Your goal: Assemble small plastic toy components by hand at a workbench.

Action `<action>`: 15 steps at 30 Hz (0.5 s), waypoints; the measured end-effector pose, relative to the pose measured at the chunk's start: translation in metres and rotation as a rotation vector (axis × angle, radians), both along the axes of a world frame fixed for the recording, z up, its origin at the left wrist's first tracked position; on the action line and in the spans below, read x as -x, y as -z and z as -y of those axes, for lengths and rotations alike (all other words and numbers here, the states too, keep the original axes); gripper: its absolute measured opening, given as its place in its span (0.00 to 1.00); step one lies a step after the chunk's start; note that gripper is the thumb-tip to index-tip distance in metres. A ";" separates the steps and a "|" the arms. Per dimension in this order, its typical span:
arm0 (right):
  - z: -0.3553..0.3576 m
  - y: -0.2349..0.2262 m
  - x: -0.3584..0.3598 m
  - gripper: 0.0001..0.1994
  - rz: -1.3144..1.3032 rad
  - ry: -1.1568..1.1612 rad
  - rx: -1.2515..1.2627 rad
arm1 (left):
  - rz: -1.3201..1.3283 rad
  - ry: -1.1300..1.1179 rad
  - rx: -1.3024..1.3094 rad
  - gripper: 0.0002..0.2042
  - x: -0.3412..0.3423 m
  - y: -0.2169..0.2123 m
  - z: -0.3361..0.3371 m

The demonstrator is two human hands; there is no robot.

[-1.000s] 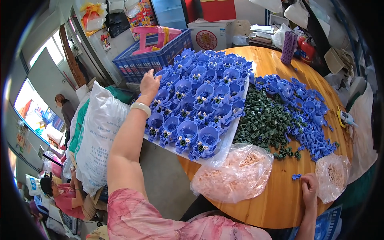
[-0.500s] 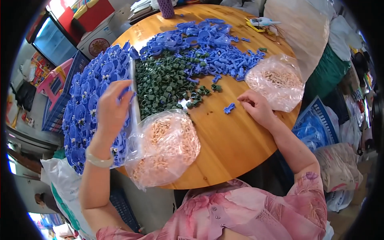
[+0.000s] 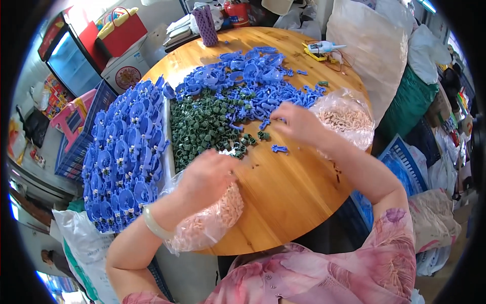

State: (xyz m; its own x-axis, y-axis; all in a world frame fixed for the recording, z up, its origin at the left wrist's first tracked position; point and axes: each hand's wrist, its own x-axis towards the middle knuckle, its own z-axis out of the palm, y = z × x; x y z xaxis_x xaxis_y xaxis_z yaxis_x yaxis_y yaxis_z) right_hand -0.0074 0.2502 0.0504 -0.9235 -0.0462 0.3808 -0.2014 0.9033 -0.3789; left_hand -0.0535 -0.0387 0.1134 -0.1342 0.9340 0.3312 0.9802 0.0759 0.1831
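My left hand [image 3: 210, 175], smeared by motion, is over the near clear plastic bag [image 3: 223, 215] of small pale pink parts, close to the edge of the heap of dark green clips [image 3: 200, 124]. Whether its fingers hold anything is not clear. At the front of the pile of small blue plastic pieces [image 3: 271, 99] is my right hand [image 3: 298, 124], its fingers bent together; a bit of blue shows by the fingertips. One loose blue piece [image 3: 279, 148] lies on the wood between my hands. To the left, blue assembled parts [image 3: 124, 152] stand in rows on a pale-edged board.
Larger blue round parts [image 3: 238, 71] form the back of the pile. A second plastic bag [image 3: 349, 114] of pale parts sits by my right forearm. On the round wooden table [image 3: 293, 202] stand a purple woven holder [image 3: 205, 25] and a white-and-yellow tool [image 3: 324, 48] with wires.
My left hand has moved right from the rows of blue parts to above the near bag. My right hand has shifted left and away from me to the blue pile. The view has tilted up slightly.
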 end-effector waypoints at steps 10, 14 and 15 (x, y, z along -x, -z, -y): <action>-0.130 -0.027 0.156 0.28 0.261 0.532 0.541 | 0.315 -0.949 -0.087 0.36 0.278 -0.008 -0.031; -0.203 0.021 0.214 0.28 0.088 0.608 0.489 | 0.705 -0.888 -0.133 0.41 0.360 0.024 -0.062; -0.204 0.025 0.224 0.27 0.023 0.628 0.436 | 0.713 -0.859 -0.131 0.42 0.356 0.027 -0.067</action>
